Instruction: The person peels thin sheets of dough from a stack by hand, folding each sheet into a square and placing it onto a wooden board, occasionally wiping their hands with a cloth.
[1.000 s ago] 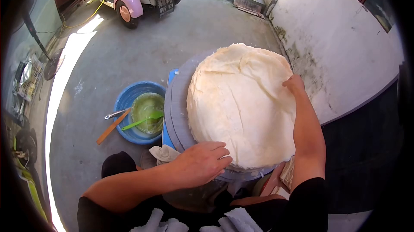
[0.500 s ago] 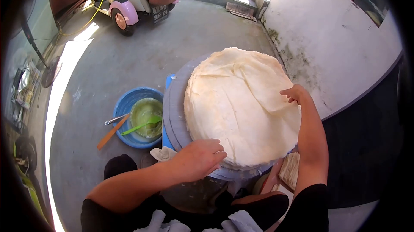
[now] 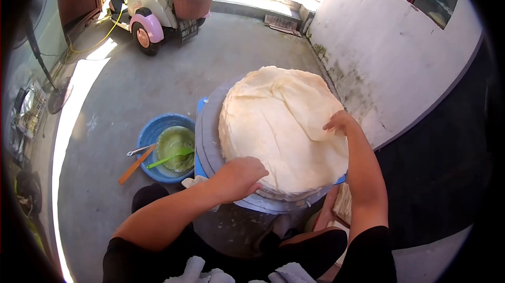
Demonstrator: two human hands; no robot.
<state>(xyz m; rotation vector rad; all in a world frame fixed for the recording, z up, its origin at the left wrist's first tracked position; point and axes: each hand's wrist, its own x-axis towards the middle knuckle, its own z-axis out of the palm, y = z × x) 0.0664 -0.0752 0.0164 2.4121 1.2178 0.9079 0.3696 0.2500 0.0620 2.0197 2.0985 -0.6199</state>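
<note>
Sheet stack [image 3: 273, 141], a thick pile of thin pale round sheets, sits mid-frame on the round grey tabletop [image 3: 208, 136]. That stands on the concrete floor [image 3: 158, 83], close to the white wall [image 3: 389, 57] at right. R hand [image 3: 339, 121] is pinched on the edge of the top sheet [image 3: 302, 107] at the pile's right side. L hand [image 3: 239, 175] lies palm-down on the near-left rim, fingers loosely curled, gripping nothing, just pressing. Hands are well apart, one each side of the pile.

Change vs. a sec ago: R hand was out at the far-right rim w/ the sheet lying flat. Now it's further in, toward the middle, dragging the edge along, so a loose fold runs from the pile's upper middle down to the fingers. L hand has hardly shifted. Meaning: top sheet is partly lifted. Its right portion is free of the layer below; left and far portions look still stuck down, tho the exact line of separation can't be made out.

Lower left of frame: blue basin [image 3: 150, 130] on the floor just beside the tabletop, holding a bowl of green paste [image 3: 176, 143] w/ a green spatula [image 3: 168, 158]. An orange stick [image 3: 135, 165] and a metal tool [image 3: 138, 150] rest over its rim. Scooter [image 3: 152, 4] is parked upper left.
</note>
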